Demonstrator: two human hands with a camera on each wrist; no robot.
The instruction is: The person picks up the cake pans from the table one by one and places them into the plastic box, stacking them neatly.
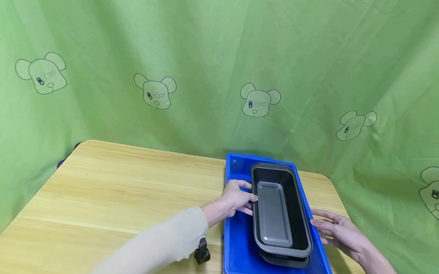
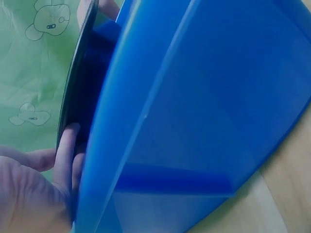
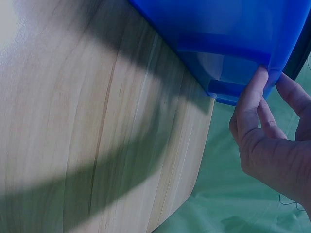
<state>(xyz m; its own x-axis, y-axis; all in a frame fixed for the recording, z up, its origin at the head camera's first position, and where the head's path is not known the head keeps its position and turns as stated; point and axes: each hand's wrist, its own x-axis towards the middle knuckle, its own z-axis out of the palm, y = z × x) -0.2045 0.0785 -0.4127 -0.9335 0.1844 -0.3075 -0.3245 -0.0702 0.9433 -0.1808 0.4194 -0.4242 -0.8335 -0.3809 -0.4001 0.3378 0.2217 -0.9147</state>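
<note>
A dark grey loaf pan (image 1: pixel 274 213) lies tilted above a second dark pan (image 1: pixel 285 260), whose near end shows beneath it. Both are inside a blue plastic bin (image 1: pixel 239 267). My left hand (image 1: pixel 237 197) pinches the upper pan's left rim, thumb on top and fingers below; the left wrist view shows those fingers under the dark pan edge (image 2: pixel 73 92). On the bin's right side, my right hand (image 1: pixel 340 232) pinches the bin's rim, with the thumb at the edge and fingers against the outer wall (image 3: pixel 228 29). Most of the lower pan is hidden.
The bin stands on a light wooden table (image 1: pixel 121 189), close to its right end. A green curtain (image 1: pixel 212 45) with printed bear heads hangs behind and around the table. A small black device (image 1: pixel 202 253) is by the left sleeve.
</note>
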